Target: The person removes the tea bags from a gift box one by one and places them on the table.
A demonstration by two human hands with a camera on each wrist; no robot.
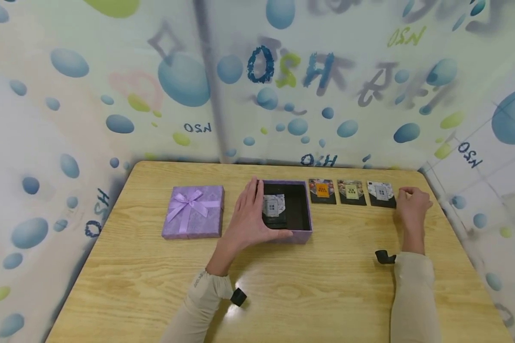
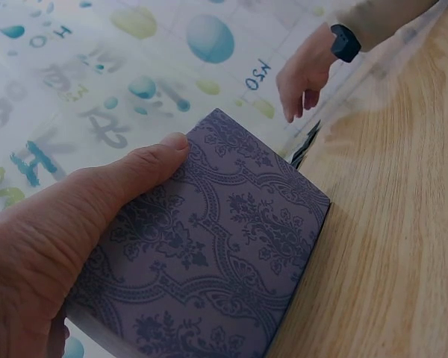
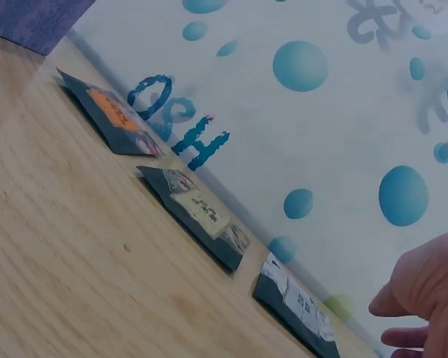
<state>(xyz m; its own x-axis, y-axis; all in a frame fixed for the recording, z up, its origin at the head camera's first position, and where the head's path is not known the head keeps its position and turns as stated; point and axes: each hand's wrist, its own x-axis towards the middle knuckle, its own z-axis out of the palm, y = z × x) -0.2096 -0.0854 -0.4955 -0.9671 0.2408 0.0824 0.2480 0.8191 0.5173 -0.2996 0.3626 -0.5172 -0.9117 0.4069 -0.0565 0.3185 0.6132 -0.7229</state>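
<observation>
My left hand point(image 1: 250, 220) grips the open purple box point(image 1: 299, 237) from its left side, the thumb point(image 2: 153, 160) against the patterned front wall point(image 2: 216, 231). Inside, a dark packet with a whitish label point(image 1: 274, 206) lies toward the left; my hand hides the box's left edge. My right hand point(image 1: 413, 206) is just right of a white-and-black packet point(image 1: 382, 194), its fingers loosely bent. In the right wrist view, the thumb and fingers of that hand point(image 3: 433, 294) stand apart from the packet point(image 3: 299, 302), with nothing visible between them.
A purple lid with a ribbon bow point(image 1: 193, 212) lies left of the box. Between box and white packet, an orange-labelled packet point(image 1: 323, 190) and a pale-yellow-labelled packet point(image 1: 351, 191) lie in a row. A patterned wall covering point(image 1: 257, 119) stands behind the wooden table point(image 1: 317, 286).
</observation>
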